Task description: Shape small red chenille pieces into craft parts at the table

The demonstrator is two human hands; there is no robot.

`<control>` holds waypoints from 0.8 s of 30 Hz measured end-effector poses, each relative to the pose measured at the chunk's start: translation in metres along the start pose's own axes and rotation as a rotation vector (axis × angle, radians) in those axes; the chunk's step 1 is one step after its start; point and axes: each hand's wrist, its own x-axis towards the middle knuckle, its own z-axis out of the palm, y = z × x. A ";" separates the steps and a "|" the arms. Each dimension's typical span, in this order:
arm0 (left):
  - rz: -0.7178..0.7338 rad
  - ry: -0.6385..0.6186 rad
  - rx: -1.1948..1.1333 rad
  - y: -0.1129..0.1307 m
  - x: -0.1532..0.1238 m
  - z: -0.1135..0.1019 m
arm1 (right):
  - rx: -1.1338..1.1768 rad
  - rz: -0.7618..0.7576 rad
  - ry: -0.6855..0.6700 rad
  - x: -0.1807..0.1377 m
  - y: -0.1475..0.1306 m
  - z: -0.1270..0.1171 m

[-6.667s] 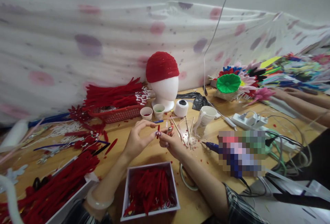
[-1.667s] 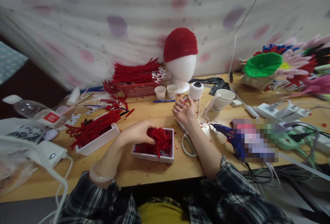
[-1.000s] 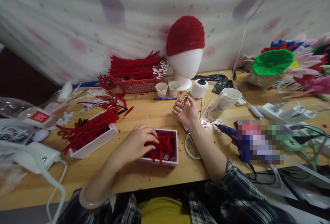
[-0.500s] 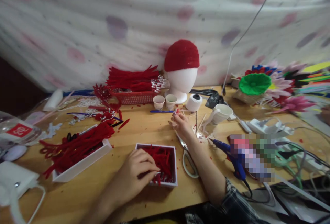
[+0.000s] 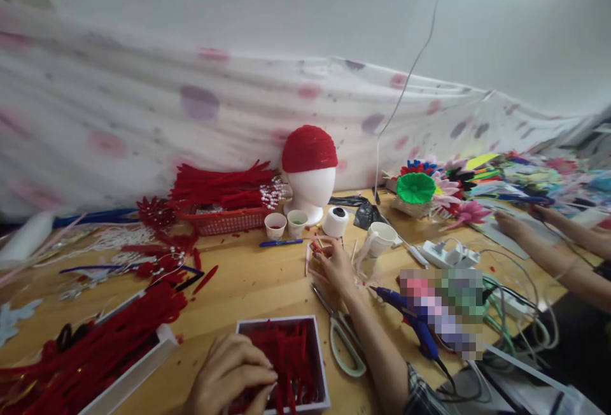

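Observation:
My left hand (image 5: 230,373) rests curled over the near left corner of a small white box (image 5: 319,354) full of red pipe-cleaner pieces (image 5: 286,358); its fingertips pinch into the pieces. My right hand (image 5: 334,264) is farther out on the wooden table (image 5: 248,281), fingers closed round a small red-and-clear object (image 5: 316,247) that I cannot make out well. Green-handled scissors (image 5: 340,338) lie between the box and my right forearm.
A foam head with a red cap (image 5: 308,173), a red basket of pipe cleaners (image 5: 224,202), two small cups (image 5: 285,224), a thread spool (image 5: 336,221), a white mug (image 5: 379,239), a blue glue gun (image 5: 411,316), a power strip (image 5: 449,254). Another person's arms (image 5: 548,249) at right.
The view has tilted up and the box now lies at the bottom edge. My left hand stays in the box; my right hand has lowered toward the table by the cups.

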 end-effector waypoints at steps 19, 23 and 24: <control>-0.276 -0.224 0.218 -0.047 -0.022 0.014 | -0.114 -0.177 0.096 0.009 -0.005 -0.001; -0.295 -0.171 0.221 -0.041 -0.017 0.014 | -0.172 -0.348 0.064 -0.002 -0.025 -0.010; -0.307 -0.140 0.234 -0.039 -0.016 0.014 | -0.187 -0.361 0.032 -0.006 -0.028 -0.011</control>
